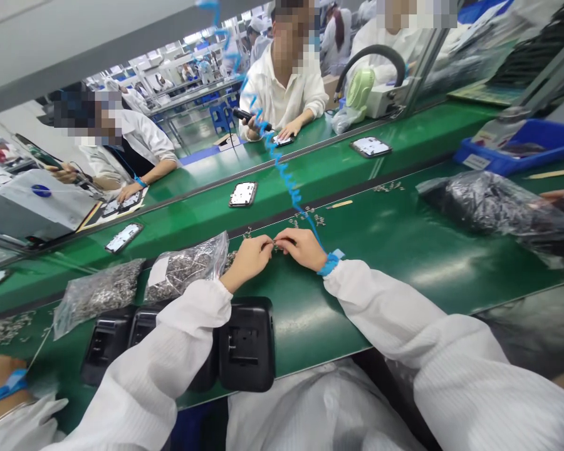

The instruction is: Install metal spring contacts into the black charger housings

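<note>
Part point(276, 245) was pinched over the bench point(395, 247).
Fingertips of left hand point(250, 259) and right hand point(304, 248) were closed on it, apparently for fine control; 2 bags point(188, 268) were laid nearby, probably for easy reach.

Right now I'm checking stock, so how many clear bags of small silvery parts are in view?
2: the white-patched bag left of the left hand, and another bag farther left. More may be hidden.
</note>
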`<state>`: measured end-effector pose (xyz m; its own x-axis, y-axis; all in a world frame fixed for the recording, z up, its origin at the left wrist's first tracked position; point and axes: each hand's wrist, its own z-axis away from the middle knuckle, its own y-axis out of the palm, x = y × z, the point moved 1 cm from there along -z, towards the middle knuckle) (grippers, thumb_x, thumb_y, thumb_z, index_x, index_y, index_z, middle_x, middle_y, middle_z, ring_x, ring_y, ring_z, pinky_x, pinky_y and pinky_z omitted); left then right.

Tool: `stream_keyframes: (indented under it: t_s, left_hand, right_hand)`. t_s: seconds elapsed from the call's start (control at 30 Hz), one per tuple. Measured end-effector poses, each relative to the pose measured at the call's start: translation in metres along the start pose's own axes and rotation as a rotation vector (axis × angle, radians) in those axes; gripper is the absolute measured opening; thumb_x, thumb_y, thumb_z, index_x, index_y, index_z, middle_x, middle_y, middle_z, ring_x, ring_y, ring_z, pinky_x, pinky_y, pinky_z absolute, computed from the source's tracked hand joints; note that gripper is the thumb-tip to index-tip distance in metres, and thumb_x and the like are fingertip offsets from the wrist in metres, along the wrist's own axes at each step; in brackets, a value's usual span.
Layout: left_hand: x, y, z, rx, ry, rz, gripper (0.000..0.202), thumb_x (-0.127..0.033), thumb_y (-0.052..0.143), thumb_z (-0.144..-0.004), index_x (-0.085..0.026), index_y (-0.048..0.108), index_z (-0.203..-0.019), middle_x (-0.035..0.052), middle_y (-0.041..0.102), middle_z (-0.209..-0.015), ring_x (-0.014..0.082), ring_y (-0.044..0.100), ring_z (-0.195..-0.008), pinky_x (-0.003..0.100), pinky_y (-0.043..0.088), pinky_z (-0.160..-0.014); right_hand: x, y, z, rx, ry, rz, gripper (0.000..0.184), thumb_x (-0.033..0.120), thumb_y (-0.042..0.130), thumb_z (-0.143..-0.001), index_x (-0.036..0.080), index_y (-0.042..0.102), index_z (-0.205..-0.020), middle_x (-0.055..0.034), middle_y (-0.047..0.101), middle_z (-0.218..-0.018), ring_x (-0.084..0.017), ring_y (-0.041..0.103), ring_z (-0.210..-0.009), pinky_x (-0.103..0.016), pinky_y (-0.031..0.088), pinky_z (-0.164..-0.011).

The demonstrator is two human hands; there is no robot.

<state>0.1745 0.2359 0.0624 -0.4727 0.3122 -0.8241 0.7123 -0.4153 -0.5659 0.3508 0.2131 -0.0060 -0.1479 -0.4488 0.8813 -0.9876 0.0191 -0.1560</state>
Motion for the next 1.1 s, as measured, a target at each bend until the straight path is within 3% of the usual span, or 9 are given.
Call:
stream_keyframes:
  t_s: [0.1,0.2,0.37,0.47,0.6,0.73,0.87,1.1]
  left_hand:
    - [0.002,-0.003,-0.004,0.026,-0.052,0.124,0.018,-0.025,0.065,-0.080,-0.019,0.062,-0.063,-0.0003,0.052,-0.060,0.0137,0.042,-0.061,0.028,0.027,-0.064]
    - [0.005,-0.007,-0.008,0.085,-0.112,0.285,0.020,-0.035,0.067,-0.072,-0.017,0.063,-0.065,0.0012,0.054,-0.065,0.0114,0.040,-0.061,0.027,0.028,-0.061]
    - [0.011,-0.011,-0.010,0.118,-0.167,0.455,0.027,-0.040,0.073,-0.061,-0.015,0.063,-0.065,0.0036,0.058,-0.072,0.0084,0.039,-0.060,0.026,0.027,-0.059]
    - [0.011,-0.010,-0.009,0.078,-0.155,0.477,0.030,-0.042,0.075,-0.063,-0.015,0.064,-0.068,0.0021,0.056,-0.070,0.0083,0.039,-0.061,0.026,0.028,-0.060]
    - [0.007,-0.007,-0.007,0.030,-0.130,0.413,0.031,-0.045,0.076,-0.069,-0.017,0.064,-0.068,-0.0003,0.055,-0.062,0.0104,0.044,-0.062,0.026,0.030,-0.062]
    - [0.007,-0.005,-0.005,0.024,-0.118,0.351,0.032,-0.048,0.076,-0.072,-0.017,0.067,-0.070,0.0006,0.062,-0.063,0.0128,0.051,-0.066,0.027,0.036,-0.067]
    - [0.008,-0.004,-0.004,0.037,-0.141,0.343,0.033,-0.048,0.075,-0.071,-0.016,0.070,-0.076,0.0027,0.067,-0.068,0.0138,0.056,-0.068,0.028,0.038,-0.067]
    - [0.012,-0.004,-0.003,0.016,-0.190,0.361,0.034,-0.045,0.074,-0.069,-0.016,0.069,-0.083,0.0071,0.074,-0.079,0.0143,0.059,-0.070,0.027,0.042,-0.067]
  right_hand:
    - [0.001,-0.001,0.002,-0.058,-0.211,0.178,0.018,0.030,0.057,-0.099,0.023,0.073,-0.092,-0.0069,0.071,-0.090,-0.020,0.066,-0.084,-0.037,0.056,-0.084]
    - [0.001,-0.003,0.003,-0.066,-0.432,0.359,0.031,0.024,0.042,-0.105,0.025,0.073,-0.098,-0.0089,0.071,-0.100,-0.021,0.067,-0.095,-0.037,0.057,-0.085]
    - [0.008,-0.007,0.007,0.036,-0.519,0.493,0.031,0.024,0.043,-0.106,0.026,0.074,-0.105,-0.0103,0.073,-0.105,-0.022,0.068,-0.097,-0.039,0.058,-0.089]
    - [0.013,-0.003,0.008,-0.001,-0.433,0.401,0.023,0.024,0.050,-0.102,0.024,0.070,-0.114,-0.0117,0.072,-0.111,-0.023,0.069,-0.100,-0.041,0.058,-0.094]
    - [0.008,0.008,0.007,-0.101,-0.065,-0.040,0.039,0.032,0.063,-0.093,0.022,0.051,-0.129,-0.0106,0.067,-0.118,-0.016,0.071,-0.079,-0.032,0.061,-0.073]
    - [0.001,0.015,0.003,-0.082,0.208,-0.290,0.036,0.045,0.075,-0.082,0.021,0.055,-0.099,-0.0007,0.066,-0.086,-0.014,0.069,-0.067,-0.028,0.059,-0.064]
    - [0.002,0.013,0.000,-0.084,0.239,-0.270,0.034,0.046,0.079,-0.076,0.019,0.062,-0.088,-0.0023,0.068,-0.079,-0.018,0.071,-0.070,-0.032,0.059,-0.068]
    - [0.012,0.007,0.003,-0.240,0.030,0.101,0.008,0.030,0.070,-0.080,0.022,0.069,-0.080,-0.0034,0.072,-0.083,-0.017,0.063,-0.072,-0.033,0.052,-0.071]
